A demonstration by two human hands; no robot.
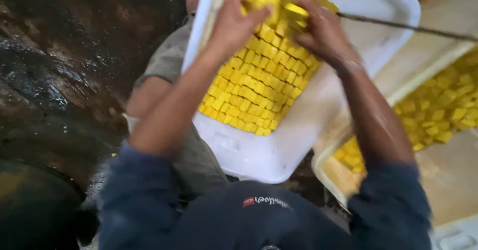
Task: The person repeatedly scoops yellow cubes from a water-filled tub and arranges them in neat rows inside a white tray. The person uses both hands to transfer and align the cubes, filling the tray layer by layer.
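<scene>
Yellow cubes: small yellow blocks (259, 88) packed in tight rows inside a white plastic tub (259, 155), filling its left part from the far rim down toward the near edge; the tub's right part is bare white.
Left hand: the left hand (238, 18) is over the far end of the rows, fingers curled and closed around a yellow cube (264, 0) held at the fingertips.
Right hand: the right hand (321, 28) is just beside the left one, fingers bent and pressed together on another yellow piece (296, 12) at the top of the stack; the picture is blurred, so how many pieces it pinches cannot be told.
Arms: both forearms are bare, reaching up from dark blue sleeves (137, 195) pushed back to the elbow.
Tub position: it is tilted, its near corner over the person's dark clothing and its left edge over a second person's grey garment (169, 56).
Second container: a cream tray (428, 51) lies to the right of the tub, touching or overlapping its right edge, with loose yellow cubes (443, 108) scattered in it.
Rod: a thin dark rod (413, 28) crosses the tub's far right corner.
Floor: wet dark ground (59, 71) on the left.
</scene>
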